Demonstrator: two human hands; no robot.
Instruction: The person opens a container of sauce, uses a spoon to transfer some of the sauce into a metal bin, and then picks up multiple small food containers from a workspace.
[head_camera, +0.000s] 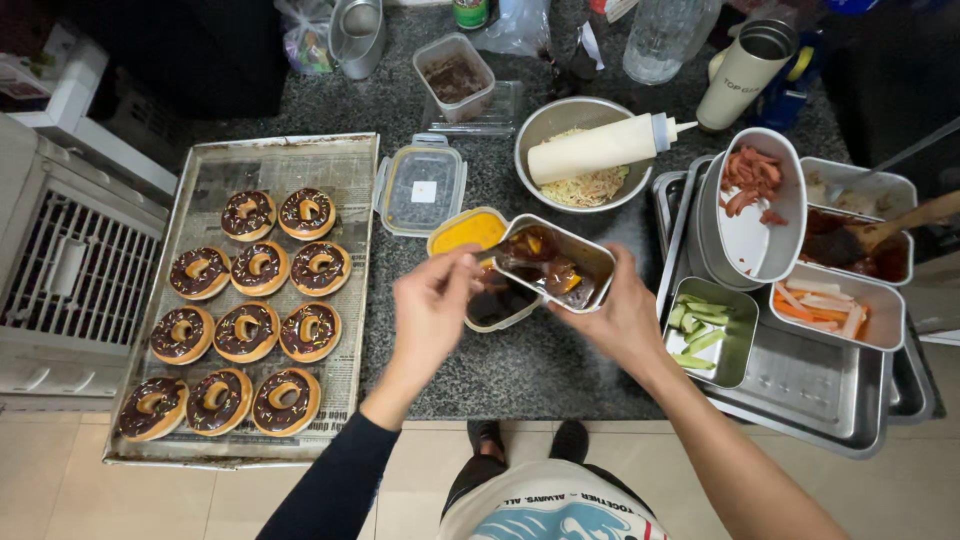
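Your right hand (622, 318) grips a tilted metal tray (556, 262) of dark sauce at centre; your left hand (432, 305) pinches a utensil there. Doughnuts (246, 330) lie at nine o'clock on the worktop (530, 370).

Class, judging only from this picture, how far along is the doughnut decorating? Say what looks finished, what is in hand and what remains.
Done: eleven doughnuts on the paper-lined tray already carry chocolate glaze, sprinkles and a topping piece. In hand: the right hand tilts a steel container of chocolate sauce, while the left hand works in it with a utensil too hidden to name. Left: no unglazed doughnuts are in view, so little seems to remain.
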